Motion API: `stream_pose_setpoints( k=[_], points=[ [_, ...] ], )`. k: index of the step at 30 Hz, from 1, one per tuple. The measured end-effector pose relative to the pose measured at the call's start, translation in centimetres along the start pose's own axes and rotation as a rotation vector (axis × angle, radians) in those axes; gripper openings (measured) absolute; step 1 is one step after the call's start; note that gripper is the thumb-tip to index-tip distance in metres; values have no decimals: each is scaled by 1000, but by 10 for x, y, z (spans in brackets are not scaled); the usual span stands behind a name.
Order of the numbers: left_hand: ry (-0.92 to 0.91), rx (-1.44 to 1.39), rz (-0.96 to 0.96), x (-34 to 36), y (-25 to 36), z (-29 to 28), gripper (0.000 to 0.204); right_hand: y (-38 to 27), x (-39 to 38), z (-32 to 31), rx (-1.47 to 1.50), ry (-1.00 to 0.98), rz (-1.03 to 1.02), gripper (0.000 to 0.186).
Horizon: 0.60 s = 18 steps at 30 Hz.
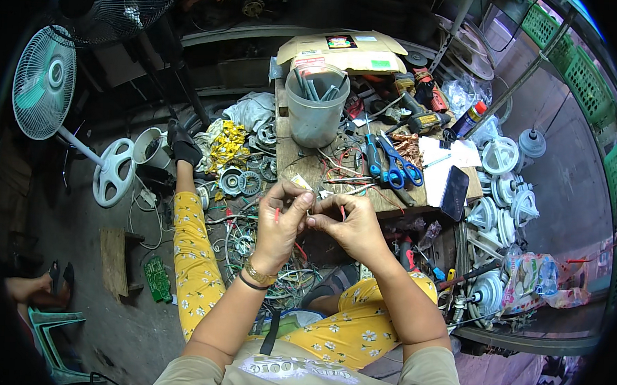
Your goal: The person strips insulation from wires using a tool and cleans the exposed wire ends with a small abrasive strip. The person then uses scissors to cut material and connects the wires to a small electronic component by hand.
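Observation:
In front of me my left hand (pixel 285 215) and my right hand (pixel 345 223) are close together, both pinched on thin wire with short red pieces (pixel 277 214) showing. A small pale yellow piece (pixel 301 182) shows behind my left fingers; whether I hold it I cannot tell. Just beyond my hands is the wooden worktable (pixel 296 164) with loose wires, a translucent bucket (pixel 312 113) of dark strips, a blue screwdriver (pixel 373 161), blue-handled scissors (pixel 400 170) and a phone (pixel 455 193). Tangled wires (pixel 251 245) lie below my hands.
A white standing fan (pixel 45 81), wooden stool (pixel 116 260) and circuit board (pixel 157 277) are at left. Metal motor parts (pixel 230 181) lie left of the table. Several white plastic fan parts (pixel 500 221) line the right. Another person's foot (pixel 43 284) shows at far left.

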<state>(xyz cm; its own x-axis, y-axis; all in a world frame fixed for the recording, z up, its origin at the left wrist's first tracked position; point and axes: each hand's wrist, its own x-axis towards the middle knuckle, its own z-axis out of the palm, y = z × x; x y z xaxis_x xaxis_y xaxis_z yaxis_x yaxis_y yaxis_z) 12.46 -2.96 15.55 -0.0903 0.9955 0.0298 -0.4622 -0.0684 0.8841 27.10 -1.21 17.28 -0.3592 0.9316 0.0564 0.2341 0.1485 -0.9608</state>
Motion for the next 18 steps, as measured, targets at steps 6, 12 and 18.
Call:
stream_pose_setpoints(
  k=[6,12,18],
  points=[
    [42,80,26,-2,-7,-1,10,2,3,-4,-24,90,63,5],
    [19,-362,-355,-14,-17,8,8,3,5,-12,469,144,119,13],
    [-132,-277,-307,-11,-17,-2,24,-3,4,-20,513,40,141,8]
  ],
)
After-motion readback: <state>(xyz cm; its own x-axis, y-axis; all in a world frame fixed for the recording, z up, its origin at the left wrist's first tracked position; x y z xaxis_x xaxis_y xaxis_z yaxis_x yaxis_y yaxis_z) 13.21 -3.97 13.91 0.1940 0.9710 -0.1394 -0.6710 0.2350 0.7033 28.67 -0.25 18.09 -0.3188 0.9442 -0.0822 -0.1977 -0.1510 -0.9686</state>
